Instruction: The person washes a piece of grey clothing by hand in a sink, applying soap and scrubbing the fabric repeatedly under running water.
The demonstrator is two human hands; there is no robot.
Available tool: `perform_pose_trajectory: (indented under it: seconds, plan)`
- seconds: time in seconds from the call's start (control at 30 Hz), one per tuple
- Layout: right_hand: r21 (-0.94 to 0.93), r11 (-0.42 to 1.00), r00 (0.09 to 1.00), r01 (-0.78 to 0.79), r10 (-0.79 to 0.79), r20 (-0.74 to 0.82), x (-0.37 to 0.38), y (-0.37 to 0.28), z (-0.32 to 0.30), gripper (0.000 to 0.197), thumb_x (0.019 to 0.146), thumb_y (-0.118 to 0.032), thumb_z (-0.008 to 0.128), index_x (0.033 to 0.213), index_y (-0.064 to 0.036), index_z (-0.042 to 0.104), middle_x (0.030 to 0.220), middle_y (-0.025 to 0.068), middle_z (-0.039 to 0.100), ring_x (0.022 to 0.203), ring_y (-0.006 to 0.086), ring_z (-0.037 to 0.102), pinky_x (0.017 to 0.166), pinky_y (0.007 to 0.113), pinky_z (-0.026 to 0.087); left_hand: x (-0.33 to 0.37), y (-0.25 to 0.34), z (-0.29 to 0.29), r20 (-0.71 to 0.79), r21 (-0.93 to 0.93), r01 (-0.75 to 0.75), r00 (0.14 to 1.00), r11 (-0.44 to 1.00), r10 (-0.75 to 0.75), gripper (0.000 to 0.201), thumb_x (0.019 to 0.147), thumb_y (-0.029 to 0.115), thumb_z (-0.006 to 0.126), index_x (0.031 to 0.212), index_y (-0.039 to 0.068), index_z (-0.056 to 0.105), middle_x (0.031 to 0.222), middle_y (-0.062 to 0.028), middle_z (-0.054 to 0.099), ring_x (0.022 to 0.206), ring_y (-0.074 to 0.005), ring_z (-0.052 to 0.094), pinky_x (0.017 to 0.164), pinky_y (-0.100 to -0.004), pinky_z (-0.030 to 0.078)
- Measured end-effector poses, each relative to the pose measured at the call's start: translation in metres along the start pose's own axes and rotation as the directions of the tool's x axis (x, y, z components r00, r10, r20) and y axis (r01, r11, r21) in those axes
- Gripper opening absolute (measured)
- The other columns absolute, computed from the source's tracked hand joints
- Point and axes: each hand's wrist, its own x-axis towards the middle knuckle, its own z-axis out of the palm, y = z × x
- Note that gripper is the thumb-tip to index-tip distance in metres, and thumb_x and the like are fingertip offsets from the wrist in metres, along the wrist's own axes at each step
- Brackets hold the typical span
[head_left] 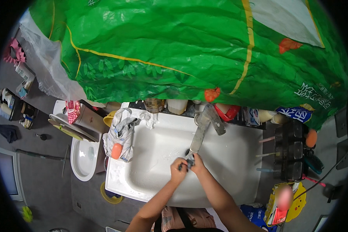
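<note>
My left hand and my right hand are together over the white sink basin, just below the end of the grey faucet. Both are closed on a small dark grey cloth, bunched up between them. Its exact kind is hard to make out. On the basin's left rim lies a heap of light, striped wet laundry, with an orange soap bar on top. Small splashes dot the basin wall to the left of my hands.
A large green plastic sheet hangs across the far side. Behind the faucet stand containers and a red bowl. A toilet is at left, a yellow basin below it. At right are black organizer cups and a yellow holder.
</note>
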Motion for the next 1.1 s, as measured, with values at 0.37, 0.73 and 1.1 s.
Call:
perform_pose_trajectory:
  seconds: [0.37,0.73,1.1]
  plan:
    - [-0.303,0.937,0.985,-0.175,0.163,-0.064,-0.040,0.017,0.030,0.030,0.083,-0.033,0.046,0.099,-0.0077,0.052,0.092,0.0052,0.056,0.084,0.0172,0.055,0.070,0.032,0.047,0.034,-0.027,-0.007,-0.285,0.412,0.193,0.956,0.890,-0.075,0.037,0.083,0.030,0.047,0.060,0.003,0.058,0.051,-0.0112,0.052,0.048,-0.0255,0.052,0.047,-0.0354,0.039]
    - [-0.042,0.998,0.898,-0.056,0.069,0.435,-0.091,-0.038,0.034,0.030,0.082,-0.019,0.049,0.110,-0.0075,0.047,0.108,0.0082,0.052,0.101,0.0221,0.050,0.088,0.040,0.038,0.034,-0.049,-0.059,0.193,-0.143,0.395,0.910,0.907,-0.366,0.032,0.087,0.021,0.045,0.112,0.001,0.050,0.104,-0.0080,0.055,0.094,-0.0141,0.051,0.081,-0.0252,0.041]
    - [-0.075,0.995,0.953,0.062,-0.036,0.300,-0.074,-0.033,0.030,0.031,0.082,-0.028,0.051,0.106,-0.0071,0.052,0.103,0.0041,0.055,0.094,0.0199,0.052,0.084,0.036,0.039,0.019,-0.039,0.006,0.439,-0.502,0.668,0.744,0.550,-0.504,0.048,0.084,0.041,0.045,0.113,0.003,0.046,0.107,-0.0077,0.053,0.098,-0.0179,0.050,0.086,-0.0309,0.039]
